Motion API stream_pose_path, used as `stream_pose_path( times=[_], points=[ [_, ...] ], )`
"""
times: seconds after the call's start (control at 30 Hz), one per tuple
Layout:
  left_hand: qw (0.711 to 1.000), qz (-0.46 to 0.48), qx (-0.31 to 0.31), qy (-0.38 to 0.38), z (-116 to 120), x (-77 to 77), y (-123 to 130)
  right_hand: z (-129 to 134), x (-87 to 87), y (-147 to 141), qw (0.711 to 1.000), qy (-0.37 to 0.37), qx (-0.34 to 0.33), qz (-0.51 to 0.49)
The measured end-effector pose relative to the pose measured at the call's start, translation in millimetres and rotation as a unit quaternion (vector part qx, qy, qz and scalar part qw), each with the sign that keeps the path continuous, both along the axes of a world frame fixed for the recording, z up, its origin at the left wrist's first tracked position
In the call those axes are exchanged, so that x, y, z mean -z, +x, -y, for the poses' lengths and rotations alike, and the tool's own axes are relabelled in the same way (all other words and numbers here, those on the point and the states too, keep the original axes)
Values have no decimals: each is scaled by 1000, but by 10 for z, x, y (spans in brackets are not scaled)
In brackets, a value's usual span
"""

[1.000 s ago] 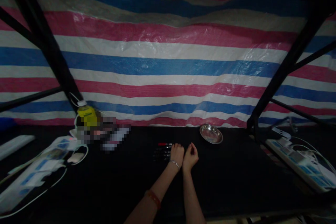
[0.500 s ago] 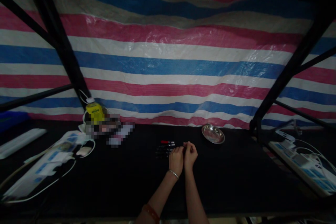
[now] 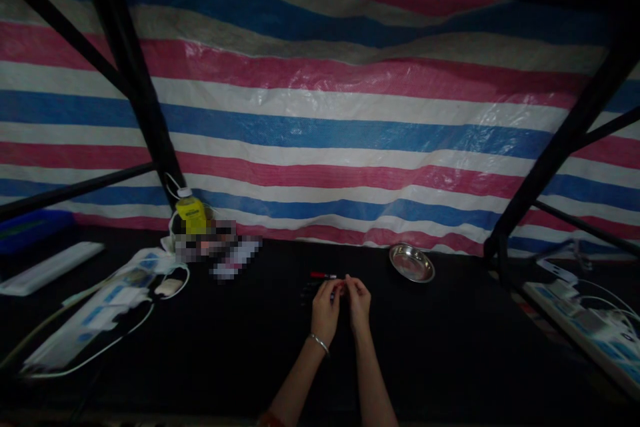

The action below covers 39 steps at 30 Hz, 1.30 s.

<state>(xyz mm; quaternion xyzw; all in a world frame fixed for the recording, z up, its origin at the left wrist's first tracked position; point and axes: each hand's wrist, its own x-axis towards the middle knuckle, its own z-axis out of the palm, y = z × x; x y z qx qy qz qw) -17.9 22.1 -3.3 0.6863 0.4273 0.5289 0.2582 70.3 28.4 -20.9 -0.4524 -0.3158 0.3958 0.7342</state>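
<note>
Both left hand point(image 3: 325, 315) and right hand point(image 3: 359, 305) were finger-curled near the red pen-like stick point(image 3: 317, 274), probably for easy reach, though anything pinched couldn't be made out tbh.

person's left hand point(image 3: 325, 315) and right hand point(image 3: 359, 305) low of frame centre, side by side, fingers point(image 3: 354, 287) bent inward, tips close together; grip too dim to read. left forearm point(image 3: 301, 377) slants up rightward from bottom edge; right forearm point(image 3: 374, 377) steeper, leaning left.
</note>
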Motion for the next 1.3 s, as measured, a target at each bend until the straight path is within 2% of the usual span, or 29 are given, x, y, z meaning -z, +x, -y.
stream_pose_path(
  times=[0.23, 0.43, 0.6, 0.8, 0.93, 1.03, 1.2, 1.3],
  points=[
    [1000, 17, 13, 0, -40, -77, -10, -41, 54, 26, 996, -30, -51, -74],
    [996, -20, 74, -54, -113, -183, -78, -55, 62, 28, 997, -35, -66, -13],
    [998, 9, 46, -52, -135, -193, -105, -20, -2, -5, 992, -36, -107, -53],
    [986, 22, 146, -80, -128, -149, -75, 3, -61, 18, 981, -34, -104, -163],
    [982, 12, 161, -95, -141, -187, -80, -9, -69, 28, 973, -40, -121, -190],
    [986, -25, 141, -82, -135, -245, -101, -2, -92, 16, 967, -36, -147, -206],
    [991, -119, 55, -35, -80, -320, -137, 16, -97, -8, 967, -39, -188, -166],
    [986, -165, 2, -23, -69, -317, -169, -13, -45, -12, 982, -43, -137, -121]
  ],
)
